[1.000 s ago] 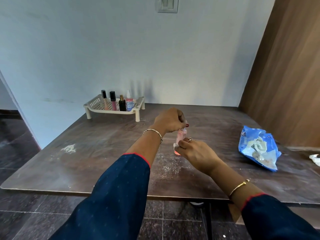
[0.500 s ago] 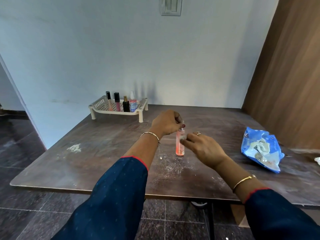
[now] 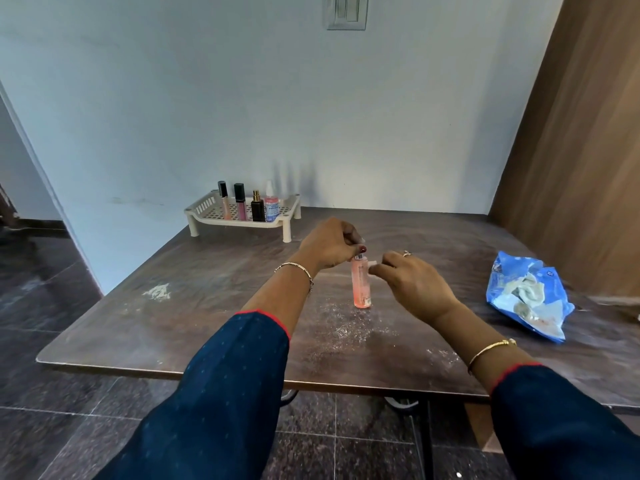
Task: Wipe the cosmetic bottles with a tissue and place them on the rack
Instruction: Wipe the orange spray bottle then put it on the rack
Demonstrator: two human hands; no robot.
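Fingers (image 3: 351, 241) of the left hand (image 3: 329, 244) are curled and pinch the very top of the pink bottle (image 3: 361, 285). I think that is to keep it from tipping while it gets rubbed. The bottle stands straight up on the table (image 3: 207, 306), near the middle, with white dust (image 3: 343, 327) on the wood just in front of it.

The right hand (image 3: 412, 282) is beside the bottle, close to its neck. Its fingers are bent in and pinch a small white bit that looks like the tissue (image 3: 374, 269). I cannot tell if the tissue touches the bottle.

Far back by the wall sits the rack (image 3: 204, 206), well apart from both hands. Four small bottles (image 3: 247, 207) stand in a row on it — so this pink one looks like the last to go. A blue packet (image 3: 530, 299) lies off to the right, maybe so that hand can reach more tissues.
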